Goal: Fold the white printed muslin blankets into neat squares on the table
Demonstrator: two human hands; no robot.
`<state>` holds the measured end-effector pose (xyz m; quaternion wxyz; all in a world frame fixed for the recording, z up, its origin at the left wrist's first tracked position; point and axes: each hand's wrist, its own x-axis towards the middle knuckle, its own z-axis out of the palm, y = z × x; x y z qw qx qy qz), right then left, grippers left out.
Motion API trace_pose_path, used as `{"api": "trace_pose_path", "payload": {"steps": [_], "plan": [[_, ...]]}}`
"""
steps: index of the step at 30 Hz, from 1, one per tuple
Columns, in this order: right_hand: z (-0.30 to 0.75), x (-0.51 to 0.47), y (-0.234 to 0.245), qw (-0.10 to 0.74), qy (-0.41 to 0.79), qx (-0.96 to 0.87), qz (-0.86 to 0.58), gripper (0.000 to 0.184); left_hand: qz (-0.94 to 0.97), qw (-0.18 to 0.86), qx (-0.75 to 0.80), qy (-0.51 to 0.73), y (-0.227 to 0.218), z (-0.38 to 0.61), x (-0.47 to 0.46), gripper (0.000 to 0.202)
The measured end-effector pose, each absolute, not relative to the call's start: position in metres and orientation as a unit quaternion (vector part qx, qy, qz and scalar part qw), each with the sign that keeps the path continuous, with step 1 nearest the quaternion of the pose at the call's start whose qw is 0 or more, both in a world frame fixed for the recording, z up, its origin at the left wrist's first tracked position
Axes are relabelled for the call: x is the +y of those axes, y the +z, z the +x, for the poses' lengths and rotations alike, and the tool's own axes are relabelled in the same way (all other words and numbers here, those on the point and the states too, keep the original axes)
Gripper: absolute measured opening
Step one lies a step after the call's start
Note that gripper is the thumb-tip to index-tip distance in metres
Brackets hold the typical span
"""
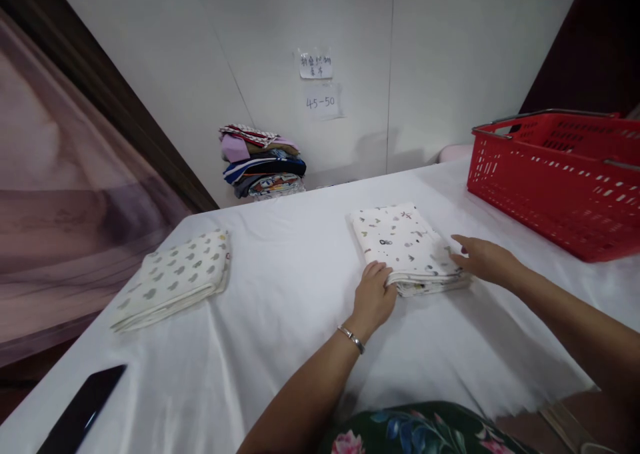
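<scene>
A folded white cloth [403,241] printed with small grey and green motifs lies on the table in front of me, its layered edge facing my body. At its near left corner, my left hand [373,297] has its fingers closed around the edge. My right hand [483,259] is at the cloth's right side, fingers stretched out and apart, seemingly touching the near right edge. Off to the left rests a second folded cloth [183,274], cream with grey-green leaf-like prints.
White fabric covers the table [280,294]. A red plastic basket [550,181] stands at the right. Beyond the far edge is a stack of folded fabrics [265,164], below handwritten paper signs [323,102]. A dark phone-like slab [83,407] lies near left, beside a pinkish curtain [75,207].
</scene>
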<state>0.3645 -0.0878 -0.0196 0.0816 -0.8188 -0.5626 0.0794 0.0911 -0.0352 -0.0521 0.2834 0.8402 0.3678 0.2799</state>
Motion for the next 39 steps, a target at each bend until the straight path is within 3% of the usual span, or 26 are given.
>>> {"api": "trace_pose_path", "payload": {"steps": [5,8,12,19,24,31,39], "plan": [[0.323,-0.098,-0.029,0.194,0.066,-0.743,-0.637,0.048,0.844,0.263,0.363,0.294,-0.053,0.092,-0.038,0.032],[0.311,-0.099,-0.041,0.216,0.072,-0.78,-0.583,0.042,0.848,0.246,0.361,0.299,-0.052,0.093,-0.04,0.031],[0.307,-0.099,-0.048,0.223,0.05,-0.799,-0.557,0.051,0.854,0.23,0.348,0.312,-0.048,0.094,-0.041,0.022],[0.295,-0.091,-0.056,0.2,0.003,-0.774,-0.601,0.039,0.862,0.214,0.345,0.304,-0.047,0.095,-0.043,0.014],[0.291,-0.089,-0.062,0.186,-0.021,-0.734,-0.653,0.04,0.831,0.187,0.422,0.31,-0.058,0.107,-0.053,0.026],[0.286,-0.09,-0.062,0.189,-0.031,-0.709,-0.679,0.04,0.781,0.183,0.503,0.321,-0.056,0.127,-0.057,0.023],[0.284,-0.093,-0.068,0.195,-0.035,-0.704,-0.682,0.039,0.733,0.238,0.54,0.339,-0.062,0.125,-0.064,0.037]]}}
